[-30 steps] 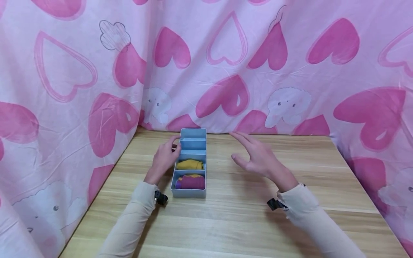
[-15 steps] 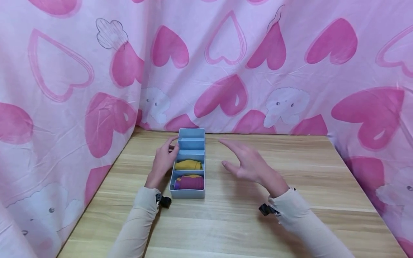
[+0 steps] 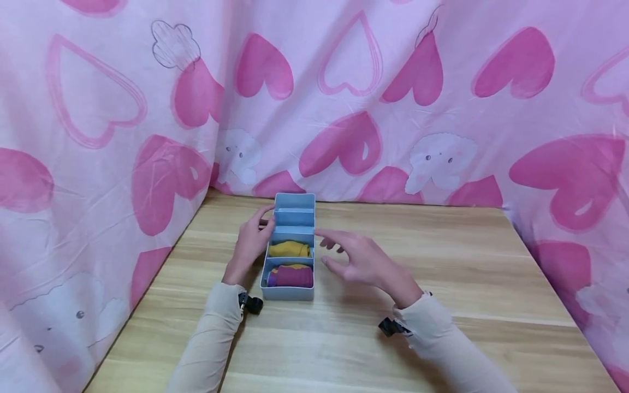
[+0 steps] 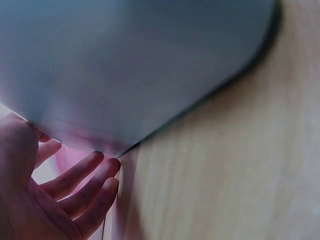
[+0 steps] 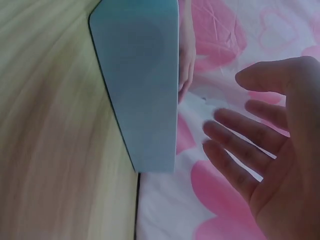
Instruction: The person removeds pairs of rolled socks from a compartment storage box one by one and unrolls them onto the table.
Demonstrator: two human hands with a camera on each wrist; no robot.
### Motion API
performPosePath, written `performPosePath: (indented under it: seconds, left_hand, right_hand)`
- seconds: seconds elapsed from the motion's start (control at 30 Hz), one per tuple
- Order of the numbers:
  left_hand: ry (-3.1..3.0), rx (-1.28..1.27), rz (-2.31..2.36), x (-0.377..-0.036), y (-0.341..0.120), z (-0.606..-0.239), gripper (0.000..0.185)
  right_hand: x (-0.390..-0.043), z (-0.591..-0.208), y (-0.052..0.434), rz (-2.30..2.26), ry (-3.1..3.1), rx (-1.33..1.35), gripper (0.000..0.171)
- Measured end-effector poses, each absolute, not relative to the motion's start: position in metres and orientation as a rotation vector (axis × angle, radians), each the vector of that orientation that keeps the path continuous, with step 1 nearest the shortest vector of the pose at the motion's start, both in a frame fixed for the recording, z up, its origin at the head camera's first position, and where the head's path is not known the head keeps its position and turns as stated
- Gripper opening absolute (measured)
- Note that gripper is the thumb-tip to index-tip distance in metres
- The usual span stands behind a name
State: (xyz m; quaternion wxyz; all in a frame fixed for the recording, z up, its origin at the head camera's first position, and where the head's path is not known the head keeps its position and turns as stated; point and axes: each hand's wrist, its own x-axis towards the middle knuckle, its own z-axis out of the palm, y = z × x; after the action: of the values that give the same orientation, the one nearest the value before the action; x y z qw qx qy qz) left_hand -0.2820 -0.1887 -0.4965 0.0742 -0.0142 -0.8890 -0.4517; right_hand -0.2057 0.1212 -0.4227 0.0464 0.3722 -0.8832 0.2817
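A narrow blue divider box (image 3: 287, 295) stands lengthwise on the wooden table, near the left curtain. Its nearest compartment holds a rolled magenta sock (image 3: 292, 277). The one behind it holds a rolled yellow sock (image 3: 289, 249), and the two far compartments look empty. My left hand (image 3: 251, 240) rests against the box's left wall, its fingers (image 4: 75, 182) relaxed. My right hand (image 3: 356, 261) hovers open just right of the box, fingers spread and holding nothing. In the right wrist view the box (image 5: 145, 85) is left of my open right hand (image 5: 265, 150).
Pink curtains printed with hearts (image 3: 344, 109) close off the table at the back, left and right. The bare wooden tabletop (image 3: 442, 284) stretches to the right of the box and toward me.
My right hand has moved left and a little lower, from mid-table to beside the box's right wall. The left hand and the box have stayed put.
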Motion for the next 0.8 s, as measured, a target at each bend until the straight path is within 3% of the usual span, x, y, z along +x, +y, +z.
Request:
performPosePath:
  seconds: [0.4, 0.8]
  left_hand:
    - [-2.706, -0.003, -1.385, -0.283, -0.189, -0.496, 0.047]
    - [-2.716, -0.013, -1.400, -0.281, -0.188, -0.494, 0.048]
  right_hand:
    - [-0.200, -0.431, 0.093, 0.961, -2.687, 1.307, 0.036]
    - [-0.201, -0.431, 0.079, 0.800, -2.824, 1.324, 0.033]
